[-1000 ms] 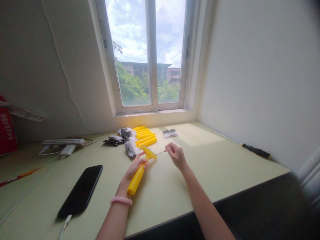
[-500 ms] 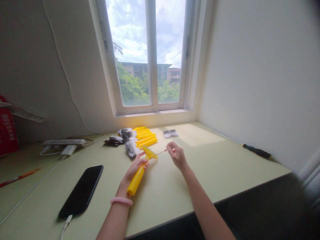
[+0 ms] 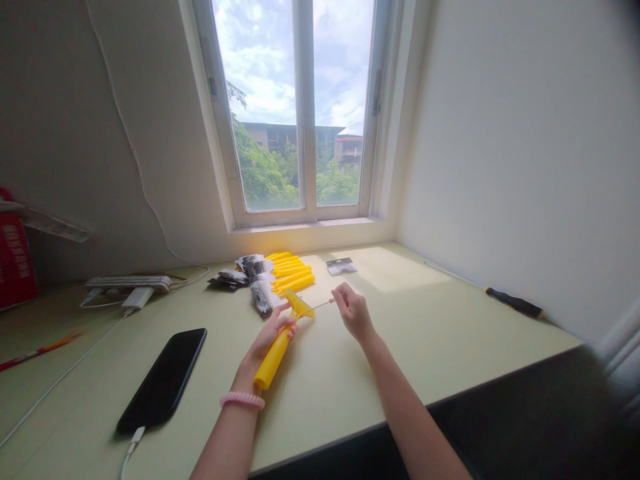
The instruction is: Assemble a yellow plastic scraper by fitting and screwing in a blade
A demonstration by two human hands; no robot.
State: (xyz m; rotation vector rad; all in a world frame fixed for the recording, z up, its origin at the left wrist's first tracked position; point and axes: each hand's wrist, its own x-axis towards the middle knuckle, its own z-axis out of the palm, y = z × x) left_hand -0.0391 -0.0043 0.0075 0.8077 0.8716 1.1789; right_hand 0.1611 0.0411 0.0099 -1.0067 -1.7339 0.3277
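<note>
My left hand (image 3: 273, 333) is closed around the neck of a yellow plastic scraper (image 3: 273, 361), its wide head tilted up and away from me. In my right hand (image 3: 354, 310) is a small screwdriver (image 3: 323, 304), pinched between the fingers. Its thin metal shaft points left, and the tip meets the right side of the scraper's head; whether it sits in a screw is too small to see. Beyond my left hand lies a row of yellow scrapers (image 3: 293, 272) with their heads in grey and black packaging (image 3: 261, 297).
An empty-looking packet (image 3: 342, 267) lies toward the window. A long black-handled screwdriver (image 3: 515, 303) rests by the right wall. At left are a black phone (image 3: 163, 380) on a white cable, a power strip (image 3: 127, 287) and a red-and-orange stick (image 3: 40, 352).
Almost nothing differs. Both hands, the scraper and the screwdriver keep their places, with only a tiny shift of the whole view.
</note>
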